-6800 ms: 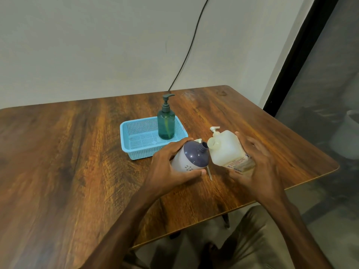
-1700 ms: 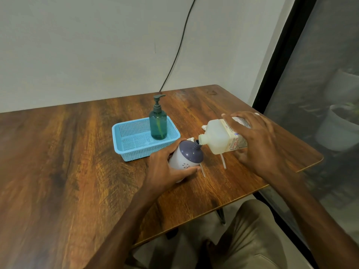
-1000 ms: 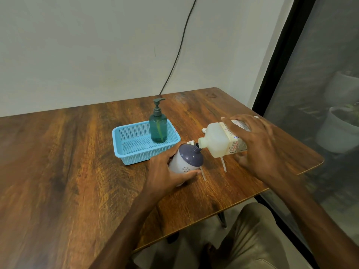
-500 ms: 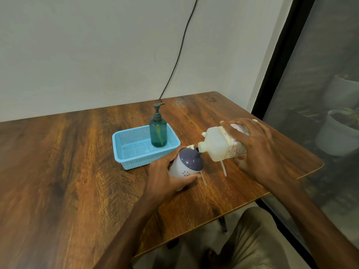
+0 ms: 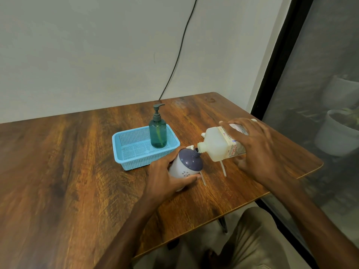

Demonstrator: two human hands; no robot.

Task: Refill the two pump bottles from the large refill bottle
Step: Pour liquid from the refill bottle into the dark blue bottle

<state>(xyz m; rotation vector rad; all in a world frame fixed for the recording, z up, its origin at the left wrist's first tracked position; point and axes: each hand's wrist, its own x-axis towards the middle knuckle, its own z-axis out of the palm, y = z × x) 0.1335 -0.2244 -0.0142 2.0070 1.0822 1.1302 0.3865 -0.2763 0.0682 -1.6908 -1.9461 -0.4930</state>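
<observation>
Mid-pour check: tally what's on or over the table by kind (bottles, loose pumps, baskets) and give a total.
Bottles: 3 (green pump bottle, purple-topped bottle, refill bottle)
Loose pumps with tubes: 2 (left loose pump, right loose pump)
Baskets: 1 (blue basket)
Total: 6
</observation>
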